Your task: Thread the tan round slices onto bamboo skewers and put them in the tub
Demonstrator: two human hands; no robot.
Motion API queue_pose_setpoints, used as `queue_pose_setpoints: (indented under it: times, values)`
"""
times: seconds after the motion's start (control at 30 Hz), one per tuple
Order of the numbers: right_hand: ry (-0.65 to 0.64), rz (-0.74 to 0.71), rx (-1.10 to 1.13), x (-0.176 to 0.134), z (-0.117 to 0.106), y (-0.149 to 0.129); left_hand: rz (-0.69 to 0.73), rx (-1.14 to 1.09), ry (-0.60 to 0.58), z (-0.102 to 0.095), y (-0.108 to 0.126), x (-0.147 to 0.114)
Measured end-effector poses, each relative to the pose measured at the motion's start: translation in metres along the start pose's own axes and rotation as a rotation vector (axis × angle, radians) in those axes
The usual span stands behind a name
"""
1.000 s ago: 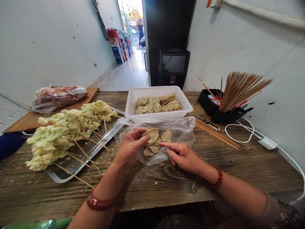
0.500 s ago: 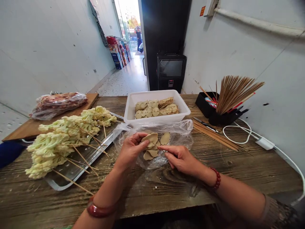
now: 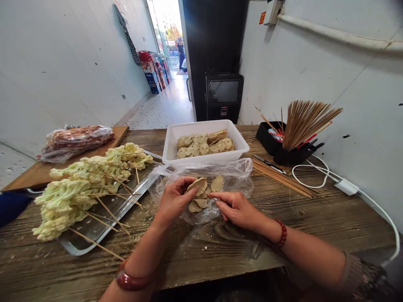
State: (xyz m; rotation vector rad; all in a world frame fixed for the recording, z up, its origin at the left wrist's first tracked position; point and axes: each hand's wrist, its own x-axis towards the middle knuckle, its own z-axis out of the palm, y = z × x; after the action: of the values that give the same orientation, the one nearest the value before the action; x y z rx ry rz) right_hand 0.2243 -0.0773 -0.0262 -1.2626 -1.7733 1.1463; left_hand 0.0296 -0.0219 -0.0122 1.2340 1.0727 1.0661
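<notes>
My left hand (image 3: 176, 199) pinches a thin, round beige slice (image 3: 199, 183) between thumb and fingers. In my right hand (image 3: 234, 206) a thin bamboo skewer (image 3: 206, 192) is gripped near its end, its other end at the slice. Whether the tip has gone through I cannot tell. Loose beige slices (image 3: 217, 183) lie below and beside my hands on a clear plastic bag (image 3: 234, 167). Just behind the bag stands a white plastic tub (image 3: 208, 158) with skewered slices (image 3: 195, 149) in it.
Left, skewered cauliflower (image 3: 72, 191) covers a metal tray (image 3: 78, 250), its sticks jutting toward my left forearm. A bagged reddish food (image 3: 78, 140) rests on a wooden board (image 3: 19, 180). Right are loose skewers (image 3: 280, 178), a black holder (image 3: 288, 157) of skewers, and a white cable (image 3: 327, 178).
The slice in my left hand has tilted and appears more edge-on, close to the skewer. My right hand has barely moved. The whole view has shifted slightly.
</notes>
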Motion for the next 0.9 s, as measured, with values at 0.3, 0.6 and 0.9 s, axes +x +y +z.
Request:
queue_pose_setpoints:
  times: [0.3,0.6,0.9]
  values:
    - [0.029,-0.03,-0.013,0.0017,0.0013,0.0008,0.023,0.047,-0.024,0.0022,-0.0007,0.0009]
    - [0.046,-0.051,-0.015,0.0023,0.0017,0.0003,0.032,0.077,-0.021,0.0007,-0.0011,0.0013]
    - [0.054,-0.019,-0.027,0.004,0.0016,0.0001,0.089,0.161,-0.018,-0.0012,-0.0029,0.0014]
